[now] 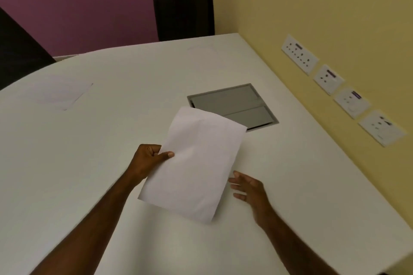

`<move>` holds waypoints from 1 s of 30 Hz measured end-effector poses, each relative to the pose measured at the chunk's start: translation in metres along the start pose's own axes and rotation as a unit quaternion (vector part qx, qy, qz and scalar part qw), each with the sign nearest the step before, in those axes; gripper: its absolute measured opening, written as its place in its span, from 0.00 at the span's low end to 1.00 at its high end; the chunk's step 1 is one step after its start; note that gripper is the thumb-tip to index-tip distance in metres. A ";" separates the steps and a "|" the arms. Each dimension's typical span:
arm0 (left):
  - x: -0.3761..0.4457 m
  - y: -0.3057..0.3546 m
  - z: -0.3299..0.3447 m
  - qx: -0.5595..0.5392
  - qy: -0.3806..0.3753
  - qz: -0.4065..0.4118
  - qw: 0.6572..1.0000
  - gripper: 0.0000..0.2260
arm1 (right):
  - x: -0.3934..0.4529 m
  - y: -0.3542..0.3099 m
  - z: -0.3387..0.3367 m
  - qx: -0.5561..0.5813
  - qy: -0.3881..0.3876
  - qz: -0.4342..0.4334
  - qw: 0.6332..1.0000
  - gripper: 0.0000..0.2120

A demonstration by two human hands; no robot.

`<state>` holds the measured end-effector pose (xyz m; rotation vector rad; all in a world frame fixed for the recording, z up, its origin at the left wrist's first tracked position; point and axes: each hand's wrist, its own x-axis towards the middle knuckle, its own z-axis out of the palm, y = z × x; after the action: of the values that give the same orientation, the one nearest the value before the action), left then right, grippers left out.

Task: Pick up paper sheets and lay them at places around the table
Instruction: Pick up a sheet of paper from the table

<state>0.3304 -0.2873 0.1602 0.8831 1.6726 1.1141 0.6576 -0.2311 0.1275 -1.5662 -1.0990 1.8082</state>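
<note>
A plain white paper sheet (194,163), lightly creased, is held above the white table (301,174), its long axis running from near edge up toward the grey hatch (232,105). The left hand (147,158) pinches its left edge, thumb on top. The right hand (248,187) hovers beside it, fingers spread, holding nothing. Another sheet (60,94) lies far left.

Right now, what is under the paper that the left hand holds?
The held paper covers bare white table and one corner of the grey hatch. Nothing else shows around its edges; whatever lies directly beneath stays hidden.
</note>
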 end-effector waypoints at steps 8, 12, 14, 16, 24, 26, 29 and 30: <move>-0.050 -0.023 0.140 -0.020 0.075 -0.026 0.997 0.13 | -0.031 0.008 -0.093 0.012 0.083 -0.026 0.996 0.05; -0.061 -0.041 0.216 -0.023 0.059 -0.068 0.996 0.19 | -0.025 0.008 -0.153 -0.023 0.137 -0.015 0.990 0.02; -0.065 -0.054 0.253 -0.006 0.051 -0.103 0.993 0.19 | -0.017 0.013 -0.185 -0.064 0.170 -0.003 0.983 0.01; -0.069 -0.068 0.284 0.000 0.028 -0.150 0.988 0.17 | -0.007 0.022 -0.214 -0.112 0.194 0.012 0.975 0.02; -0.075 -0.099 0.368 0.119 -0.059 -0.214 0.968 0.18 | 0.033 0.059 -0.281 -0.280 0.233 0.045 0.930 0.09; -0.077 -0.101 0.376 0.201 -0.056 -0.197 0.958 0.19 | 0.038 0.063 -0.282 -0.316 0.235 0.042 0.918 0.07; -0.073 -0.099 0.385 0.289 -0.036 -0.173 0.941 0.17 | 0.044 0.066 -0.278 -0.372 0.261 0.038 0.890 0.06; -0.071 -0.099 0.387 0.301 -0.035 -0.168 0.938 0.16 | 0.044 0.067 -0.277 -0.383 0.270 0.035 0.883 0.06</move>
<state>0.7106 -0.2734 0.0199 0.9399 2.0465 0.3256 0.9256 -0.1636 0.0443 -2.3776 -1.5586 0.8498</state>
